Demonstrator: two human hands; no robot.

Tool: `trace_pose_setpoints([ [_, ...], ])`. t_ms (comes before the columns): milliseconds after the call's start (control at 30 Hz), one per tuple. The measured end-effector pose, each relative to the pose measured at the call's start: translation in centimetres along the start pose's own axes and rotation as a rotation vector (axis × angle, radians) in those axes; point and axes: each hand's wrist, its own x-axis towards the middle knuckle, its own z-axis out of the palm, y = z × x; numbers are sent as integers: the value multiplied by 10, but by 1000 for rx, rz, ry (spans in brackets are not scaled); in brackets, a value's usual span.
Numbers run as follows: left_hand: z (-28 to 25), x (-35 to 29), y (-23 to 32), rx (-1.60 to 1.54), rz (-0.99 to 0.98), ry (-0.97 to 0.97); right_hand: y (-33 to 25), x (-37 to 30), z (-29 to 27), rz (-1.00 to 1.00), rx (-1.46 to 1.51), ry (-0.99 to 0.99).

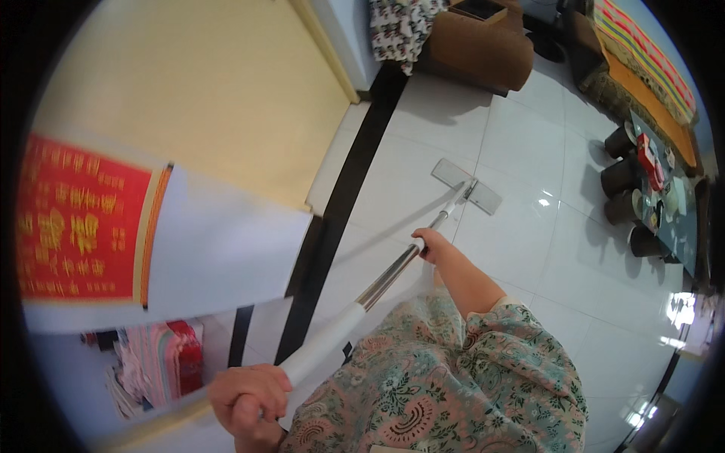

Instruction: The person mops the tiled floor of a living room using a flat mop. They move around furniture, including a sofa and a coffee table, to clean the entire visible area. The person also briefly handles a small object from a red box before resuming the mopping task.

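Note:
A flat mop with a long white and silver handle (387, 281) slants from the lower left up toward the middle of the view. My left hand (249, 400) is closed round the upper end of this handle, close to my body. Farther down the pole, my right hand (429, 244) grips it with the arm stretched forward. The rectangular grey-white mop head (485, 199) lies flat on the glossy tiled floor (521, 249), ahead of my right hand. The pole's joint covers the middle of the mop head.
A cream door (204, 83) and a red hanging scroll (83, 226) are on the left. A brown armchair (479, 49) stands ahead. At right are dark stools (621, 177), a glass table (683, 226) and a sofa with a striped cover (649, 57). Dark border tiles (355, 174) edge the floor.

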Motion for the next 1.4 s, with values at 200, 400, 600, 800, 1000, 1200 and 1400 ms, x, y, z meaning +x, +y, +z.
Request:
trace_pose_setpoints([
  [200, -121, -132, 52, 47, 36, 134, 185, -63, 74, 95, -104, -156],
  [400, -210, -191, 113, -209, 139, -51, 326, -102, 123, 261, -83, -300],
  [600, -228, -247, 140, -148, 283, -139, 320, -185, 138, 407, 74, -293],
  [800, -200, -259, 93, -456, 489, 325, 257, -149, 142, 159, 2, -280],
  [1000, -132, -155, -11, -278, 62, 39, 118, -35, 119, -45, 38, -253],
  [1200, -89, -141, -36, -30, -48, 35, 95, 3, 122, -98, -197, -153],
  [1400, -117, -183, -31, 22, -105, 268, 139, 13, 151, -34, -312, -177],
])
